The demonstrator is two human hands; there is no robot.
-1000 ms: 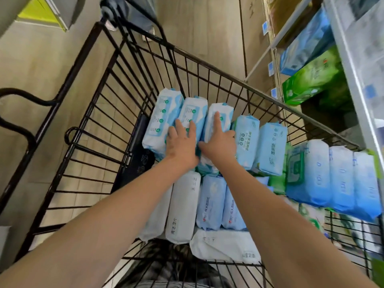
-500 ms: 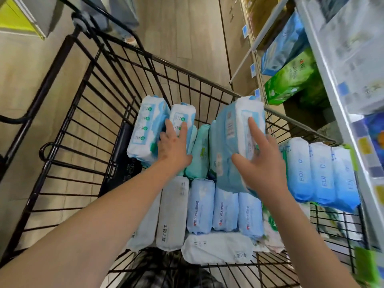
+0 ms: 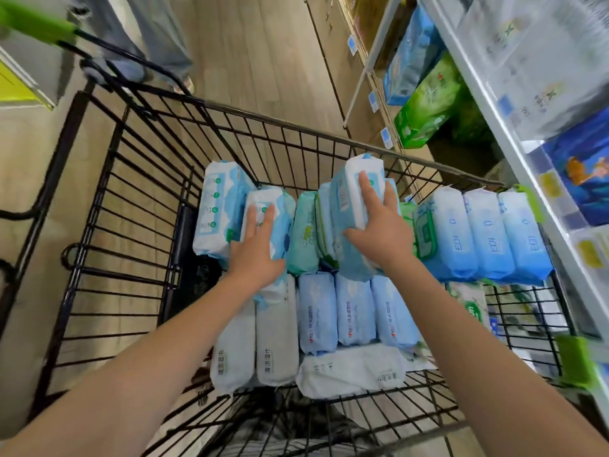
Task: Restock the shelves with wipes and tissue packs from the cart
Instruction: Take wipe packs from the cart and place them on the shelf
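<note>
Because the right hand (image 3: 379,239) clamps a bundle (image 3: 349,199) of blue-and-white packs with only thumb and spread fingers, raised above the load in the middle of the cart (image 3: 296,127), the grip looks to me like the weak spot. The wrappers seem slick and soft, so an inner pack could slide out and drop back among the others. How many packs the bundle holds is hard to tell; two or three, I think. The left hand (image 3: 260,252) lies with straight fingers flat on a single pack (image 3: 268,206) toward the cart's left side. It presses rather than clasps, so it gives the bundle no support. Swinging the bundle out over the cart's right side risks knocking the row (image 3: 478,239) of upright blue packs standing there. The shelves (image 3: 509,150) stand just beyond that side and are well filled where they show, so a tight slot could squeeze the bundle apart.
</note>
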